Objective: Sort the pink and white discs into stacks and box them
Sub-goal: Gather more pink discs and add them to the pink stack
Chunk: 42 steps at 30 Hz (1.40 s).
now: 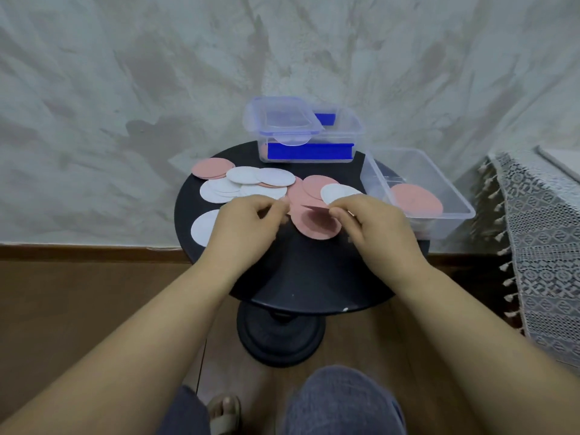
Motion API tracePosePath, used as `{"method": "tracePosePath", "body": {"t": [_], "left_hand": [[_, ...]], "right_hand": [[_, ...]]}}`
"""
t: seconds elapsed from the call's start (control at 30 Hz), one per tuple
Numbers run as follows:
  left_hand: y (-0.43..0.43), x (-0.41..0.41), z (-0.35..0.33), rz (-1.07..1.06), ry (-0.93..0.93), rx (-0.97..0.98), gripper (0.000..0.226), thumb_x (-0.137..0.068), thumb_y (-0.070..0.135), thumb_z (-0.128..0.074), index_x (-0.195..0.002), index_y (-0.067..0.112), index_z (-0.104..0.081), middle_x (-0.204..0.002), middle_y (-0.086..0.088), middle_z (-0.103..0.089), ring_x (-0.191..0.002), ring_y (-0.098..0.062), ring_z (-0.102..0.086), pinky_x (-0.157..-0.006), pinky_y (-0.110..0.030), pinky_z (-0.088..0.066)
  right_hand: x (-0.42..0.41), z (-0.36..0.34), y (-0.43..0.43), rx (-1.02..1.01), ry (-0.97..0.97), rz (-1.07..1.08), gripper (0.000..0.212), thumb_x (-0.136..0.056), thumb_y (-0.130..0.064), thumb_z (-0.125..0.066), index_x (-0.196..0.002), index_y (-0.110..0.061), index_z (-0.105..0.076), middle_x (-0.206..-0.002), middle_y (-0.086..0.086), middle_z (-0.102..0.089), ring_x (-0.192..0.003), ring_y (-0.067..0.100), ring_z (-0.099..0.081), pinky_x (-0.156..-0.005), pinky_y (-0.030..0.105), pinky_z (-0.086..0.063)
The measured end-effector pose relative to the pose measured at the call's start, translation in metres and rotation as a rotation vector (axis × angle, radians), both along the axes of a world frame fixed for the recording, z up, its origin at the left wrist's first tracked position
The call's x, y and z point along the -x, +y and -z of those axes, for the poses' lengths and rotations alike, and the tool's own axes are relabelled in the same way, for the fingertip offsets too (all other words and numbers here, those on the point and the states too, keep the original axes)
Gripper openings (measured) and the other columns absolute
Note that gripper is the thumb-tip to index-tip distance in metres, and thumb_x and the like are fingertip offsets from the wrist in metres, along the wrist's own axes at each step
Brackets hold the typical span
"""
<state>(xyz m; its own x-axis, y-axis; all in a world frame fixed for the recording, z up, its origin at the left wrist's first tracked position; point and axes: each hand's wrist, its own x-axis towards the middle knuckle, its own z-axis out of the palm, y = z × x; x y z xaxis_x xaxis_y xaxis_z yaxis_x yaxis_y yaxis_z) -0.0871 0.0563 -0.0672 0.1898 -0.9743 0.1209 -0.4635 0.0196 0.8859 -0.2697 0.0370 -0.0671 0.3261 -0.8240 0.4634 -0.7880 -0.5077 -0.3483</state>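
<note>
Pinching a pink disc (315, 209) by its right edge, the right hand (373, 227) holds it just above the pink pile (314, 230), mid-table. Left hand (248, 224) is curled just left of it, grip unclear. The open box (448, 226) lies right, nearer the right hand.

Round blk table (298, 277); lace cloth (539, 246) rt; wood floor (78, 309)

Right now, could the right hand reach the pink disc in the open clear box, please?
Probably yes: the right hand, pinching a lifted disc, is beside the clear box; nothing covers its pink disc.
</note>
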Motion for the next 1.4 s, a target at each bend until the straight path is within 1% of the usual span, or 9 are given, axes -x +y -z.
{"method": "tracePosePath", "body": {"t": [0.1,0.2,0.37,0.6,0.8,0.97,1.17,1.3,1.4], "left_hand": [[0.003,0.005,-0.007,0.044,0.3,-0.213,0.034,-0.087,0.041,-0.058,-0.08,0.011,-0.07,-0.073,-0.005,-0.072,-0.059,-0.013,-0.065,-0.061,-0.026,-0.058],[0.008,0.007,-0.01,0.115,0.503,-0.274,0.017,-0.088,0.021,-0.061,-0.085,0.006,-0.069,-0.078,-0.011,-0.07,-0.059,-0.012,-0.066,-0.058,-0.022,-0.057],[0.014,-0.006,-0.008,0.06,0.545,-0.204,0.01,-0.089,0.008,-0.058,-0.086,0.009,-0.068,-0.068,-0.002,-0.071,-0.06,-0.012,-0.067,-0.059,-0.021,-0.057],[0.023,-0.028,-0.004,-0.012,0.554,-0.151,0.013,-0.09,0.009,-0.056,-0.09,0.011,-0.069,-0.073,-0.003,-0.073,-0.066,-0.014,-0.069,-0.058,-0.021,-0.056],[0.027,-0.033,0.001,-0.024,0.53,-0.127,0.015,-0.092,0.011,-0.054,-0.093,0.011,-0.069,-0.08,-0.01,-0.073,-0.067,-0.016,-0.069,-0.058,-0.022,-0.056],[0.028,-0.032,0.003,-0.041,0.516,-0.123,0.015,-0.092,0.012,-0.053,-0.094,0.014,-0.068,-0.081,-0.012,-0.073,-0.067,-0.017,-0.069,-0.059,-0.023,-0.057],[0.029,-0.032,0.006,-0.051,0.509,-0.108,0.014,-0.092,0.014,-0.055,-0.091,0.017,-0.069,-0.076,-0.008,-0.072,-0.062,-0.013,-0.067,-0.059,-0.024,-0.057],[0.03,-0.033,0.008,-0.052,0.504,-0.09,0.014,-0.092,0.016,-0.055,-0.092,0.018,-0.069,-0.073,-0.004,-0.072,-0.06,-0.01,-0.066,-0.06,-0.024,-0.057],[0.033,-0.032,0.007,-0.038,0.511,-0.097,0.017,-0.093,0.018,-0.053,-0.096,0.016,-0.069,-0.081,-0.009,-0.073,-0.07,-0.016,-0.069,-0.06,-0.023,-0.056]], "right_hand": [[-0.001,0.001,0.008,0.01,-0.111,-0.098,0.02,-0.09,-0.025,-0.054,-0.095,-0.013,-0.069,-0.089,-0.003,-0.067,-0.081,0.006,-0.052,-0.077,0.003,-0.034],[-0.001,0.002,0.016,-0.013,-0.188,-0.18,0.021,-0.087,-0.024,-0.056,-0.093,-0.012,-0.072,-0.094,-0.007,-0.068,-0.095,0.002,-0.056,-0.082,0.002,-0.038],[0.001,0.004,0.01,-0.145,-0.291,-0.051,0.02,-0.088,-0.012,-0.061,-0.105,-0.02,-0.067,-0.106,-0.017,-0.059,-0.09,0.001,-0.061,-0.081,0.008,-0.046],[-0.013,0.001,-0.007,-0.305,0.136,0.033,0.061,-0.076,-0.044,-0.07,-0.129,-0.021,-0.053,-0.134,-0.004,-0.052,-0.124,0.014,-0.044,-0.097,0.022,-0.032],[-0.013,0.0,-0.011,-0.2,0.272,0.009,0.037,-0.084,-0.043,-0.06,-0.1,-0.01,-0.068,-0.102,0.007,-0.068,-0.099,0.024,-0.054,-0.085,0.039,-0.044],[-0.008,0.002,-0.004,-0.177,0.159,-0.053,0.019,-0.087,-0.032,-0.061,-0.099,-0.021,-0.071,-0.1,-0.004,-0.07,-0.099,0.02,-0.055,-0.084,0.032,-0.043],[-0.004,0.003,0.006,-0.007,0.051,0.052,0.018,-0.09,-0.026,-0.056,-0.099,-0.017,-0.069,-0.097,0.003,-0.069,-0.092,0.024,-0.058,-0.078,0.033,-0.044],[-0.007,-0.014,0.011,-0.092,-0.328,0.108,0.009,-0.092,-0.024,-0.054,-0.092,-0.026,-0.063,-0.082,-0.017,-0.062,-0.061,0.008,-0.059,-0.063,0.013,-0.046],[-0.011,-0.026,0.012,-0.425,-0.653,0.111,0.01,-0.092,-0.024,-0.055,-0.084,-0.025,-0.062,-0.079,-0.005,-0.066,-0.055,0.01,-0.061,-0.054,0.02,-0.053]]}}
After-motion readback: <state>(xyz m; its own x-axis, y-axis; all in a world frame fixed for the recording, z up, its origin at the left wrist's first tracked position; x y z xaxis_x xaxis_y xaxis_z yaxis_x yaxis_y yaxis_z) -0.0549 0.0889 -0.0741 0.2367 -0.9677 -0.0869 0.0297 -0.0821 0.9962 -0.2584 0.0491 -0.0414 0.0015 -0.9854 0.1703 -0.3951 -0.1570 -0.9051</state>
